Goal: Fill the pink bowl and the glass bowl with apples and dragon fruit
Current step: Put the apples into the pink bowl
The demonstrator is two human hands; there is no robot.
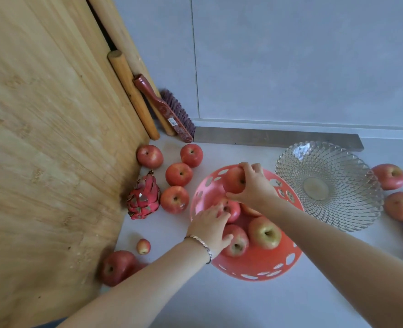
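Your pale grey table carried the pink bowl and, just right of it, the glass bowl. A dragon fruit and loose apples lay to the left; more apples lay at the far right.

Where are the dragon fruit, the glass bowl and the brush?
dragon fruit (144, 197): head view, middle of its scaly pink skin.
glass bowl (338, 162): head view, bare patterned wall on the far side.
brush (163, 108): head view, red back beside the bristles.
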